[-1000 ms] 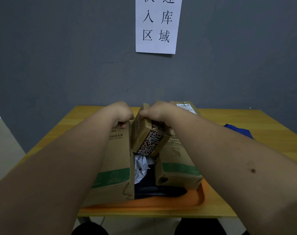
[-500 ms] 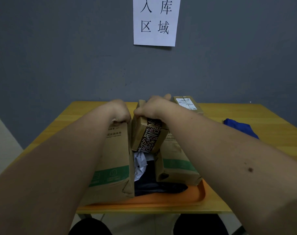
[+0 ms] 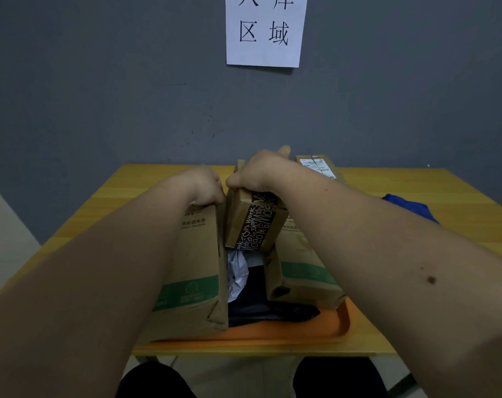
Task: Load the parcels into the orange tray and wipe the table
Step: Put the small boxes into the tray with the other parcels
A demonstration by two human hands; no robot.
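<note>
Orange tray (image 3: 324, 326) sits at the near edge of the yellow wooden table (image 3: 402, 191), loaded with parcels. Left hand (image 3: 201, 185) is curled over the top edge of the tall left carton (image 3: 186, 268), gripping it; that carton stands upright on the tray's left side and has a green band near its bottom. Right hand (image 3: 261, 170) grips the top of the small taped box (image 3: 252, 222), thumb on its near-left corner, fingers wrapped over the far side. The small box has a dark patterned tape strip and hangs tilted between the two big cartons, above the gap, its lower end just over the white bag (image 3: 237, 274). Right carton (image 3: 304, 271) with green band stands on the tray's right side, partly hidden by the right forearm. A black bag (image 3: 272, 308) lies flat on the tray between the cartons, the white bag on top of it towards the back. Another labelled parcel (image 3: 318, 165) shows behind the right hand; can't tell whether it's on the tray. Blue cloth (image 3: 410, 205) lies on the table to the right, well apart from the tray. White paper sign (image 3: 265, 30) on grey wall behind.
</note>
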